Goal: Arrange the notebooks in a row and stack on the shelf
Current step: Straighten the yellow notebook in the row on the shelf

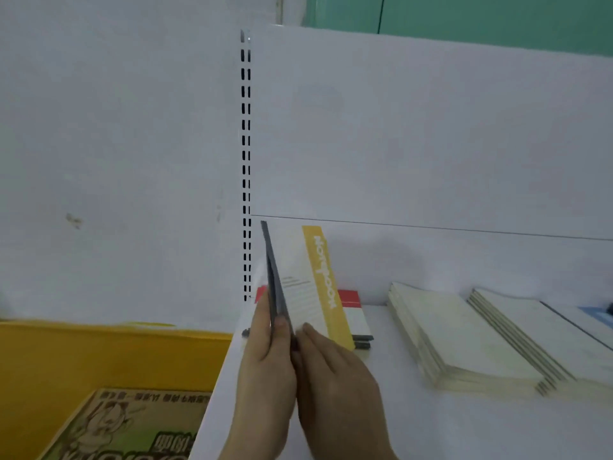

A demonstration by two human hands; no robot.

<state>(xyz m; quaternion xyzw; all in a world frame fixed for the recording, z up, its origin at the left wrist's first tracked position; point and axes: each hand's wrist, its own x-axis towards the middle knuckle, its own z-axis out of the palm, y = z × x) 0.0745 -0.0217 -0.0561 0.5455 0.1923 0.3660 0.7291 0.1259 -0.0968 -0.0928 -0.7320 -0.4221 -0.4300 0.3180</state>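
At the left end of the white shelf [431, 426], hard by the slotted upright [246, 161], both hands press a few notebooks [298, 287] between them. The left hand [265, 366] lies flat on the outer cover, thumb over the near edge; the right hand [335, 370] lies with straight fingers on the yellow-striped face. So they are clamped on the bundle from either side.

The bundle stands on edge and leans slightly left, just over a red-and-white pile [356, 310] lying flat by the upright. To do this well, I'd say tap the lower edges square, keep the palms firm so no thin book slips, then lower it evenly onto that pile, or set it beside.

The front notebook is white with fine ruled lines and a yellow band of lettering; its edges look dark grey. Farther right of the upright lie two cream stacks [464, 340], fanned slightly.
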